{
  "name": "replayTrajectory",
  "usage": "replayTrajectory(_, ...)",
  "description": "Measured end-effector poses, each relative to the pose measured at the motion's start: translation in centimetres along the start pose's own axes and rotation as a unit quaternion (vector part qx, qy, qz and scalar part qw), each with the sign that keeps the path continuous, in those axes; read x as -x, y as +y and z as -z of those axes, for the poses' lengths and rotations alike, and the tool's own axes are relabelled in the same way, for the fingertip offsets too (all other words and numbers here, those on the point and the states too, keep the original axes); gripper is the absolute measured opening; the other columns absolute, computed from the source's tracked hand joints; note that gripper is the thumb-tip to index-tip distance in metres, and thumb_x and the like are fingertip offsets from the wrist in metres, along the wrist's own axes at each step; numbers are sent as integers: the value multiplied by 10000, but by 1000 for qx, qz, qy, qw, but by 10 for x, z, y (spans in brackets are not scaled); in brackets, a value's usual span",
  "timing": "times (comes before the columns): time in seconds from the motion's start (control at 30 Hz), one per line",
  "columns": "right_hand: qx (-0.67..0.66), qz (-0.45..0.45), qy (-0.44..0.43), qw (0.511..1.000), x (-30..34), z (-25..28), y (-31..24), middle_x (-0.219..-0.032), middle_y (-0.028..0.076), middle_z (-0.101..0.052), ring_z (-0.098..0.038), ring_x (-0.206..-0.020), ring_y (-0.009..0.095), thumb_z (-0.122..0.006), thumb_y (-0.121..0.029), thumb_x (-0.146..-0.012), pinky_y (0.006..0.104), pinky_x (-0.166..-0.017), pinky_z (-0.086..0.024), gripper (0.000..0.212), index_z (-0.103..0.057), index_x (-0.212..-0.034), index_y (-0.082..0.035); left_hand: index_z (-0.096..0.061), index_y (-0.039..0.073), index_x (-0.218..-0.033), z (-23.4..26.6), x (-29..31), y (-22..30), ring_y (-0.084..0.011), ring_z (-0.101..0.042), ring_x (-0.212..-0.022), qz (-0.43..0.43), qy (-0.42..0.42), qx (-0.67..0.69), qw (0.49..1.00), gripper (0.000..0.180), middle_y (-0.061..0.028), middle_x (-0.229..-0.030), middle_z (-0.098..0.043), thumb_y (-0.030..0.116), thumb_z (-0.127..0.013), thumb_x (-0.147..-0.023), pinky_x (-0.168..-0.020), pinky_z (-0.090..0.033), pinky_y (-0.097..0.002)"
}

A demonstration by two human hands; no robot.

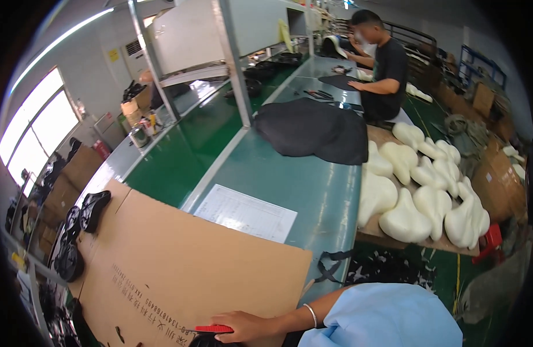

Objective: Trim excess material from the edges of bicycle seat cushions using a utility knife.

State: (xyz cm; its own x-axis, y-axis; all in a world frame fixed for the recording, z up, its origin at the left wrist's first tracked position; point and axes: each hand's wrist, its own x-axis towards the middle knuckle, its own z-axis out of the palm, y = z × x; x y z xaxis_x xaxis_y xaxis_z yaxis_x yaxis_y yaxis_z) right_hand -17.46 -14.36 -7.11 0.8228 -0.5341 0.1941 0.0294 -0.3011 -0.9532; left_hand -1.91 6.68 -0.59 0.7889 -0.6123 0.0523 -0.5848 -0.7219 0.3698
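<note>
I had black, moulded, saddle-shaped bases at 8–9 o'clock, by the left edge of a large brown cardboard sheet, itself at 8 o'clock. Metal can sat at 9–10. My red-handled tool was at 6–7 o'clock, over the cardboard's lower edge, dark tip pointing to 9. Right hand had its fingers curled round that handle; a black piece lay just below, mostly cropped, contact unclear. Left hand was out of my view, couldn't tell its fingers. Near centre, I saw a white printed paper sheet on the teal bench top. Black, flat, curved-edged sheet material lay at 1 o'clock. Light-blue sleeve filled 5. Co-worker in dark clothes was at 1–2; cream, rounded, saddle-shaped pads were heaped at 3–4.
</note>
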Motion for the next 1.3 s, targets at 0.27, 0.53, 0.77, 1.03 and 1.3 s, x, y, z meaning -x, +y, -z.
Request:
replayTrajectory(0.27, -44, -39, 7, 998, 7, 6, -6, -1041, 199, -577, -553, -986, 353, -614, -405, -823, 407, -846, -430, 493, -491, -1072, 3, -522, 2, -1216, 6, 26, 7, -444, -545, -1003, 88, 11, -92, 992, 501, -272, -1130, -577, 416, -379, -973, -850, -431, -474)
replayTrajectory(0.53, -54, -54, 12, 997, 9, 14, -10, -980, 147, -575, -558, -944, 294, -634, -383, -833, 362, -832, -429, 453, -513, -1082, -24, -519, 6, -1242, 4, 34, 14, -436, -541, -1020, 141, -6, -62, 988, 495, -265, -1140, -582, 398, -359, -986, -896, -416, -445)
replayTrajectory(0.77, -52, -37, 6, 998, 8, 11, -8, -975, 145, -569, -557, -941, 292, -633, -382, -834, 361, -828, -430, 455, -514, -1078, -17, -504, 15, -1272, 14, 33, 34, -438, -545, -1022, 165, -24, -25, 986, 528, -259, -1126, -593, 429, -367, -975, -889, -418, -450)
replayTrajectory(1.03, -60, -63, -11, 996, 8, 9, -3, -952, 131, -579, -559, -906, 247, -625, -392, -849, 327, -812, -425, 442, -528, -1061, -16, -502, 34, -1278, 12, 32, 29, -454, -564, -973, 186, -30, -74, 979, 534, -276, -1104, -593, 445, -350, -974, -851, -428, -492)
replayTrajectory(1.3, -108, -64, 34, 991, 12, -2, -3, -932, 165, -568, -519, -844, 254, -601, -425, -847, 345, -803, -407, 470, -504, -1028, -3, -512, 6, -1231, 30, 25, 45, -460, -563, -957, 188, -39, -26, 981, 541, -288, -1075, -592, 445, -323, -979, -840, -426, -494)
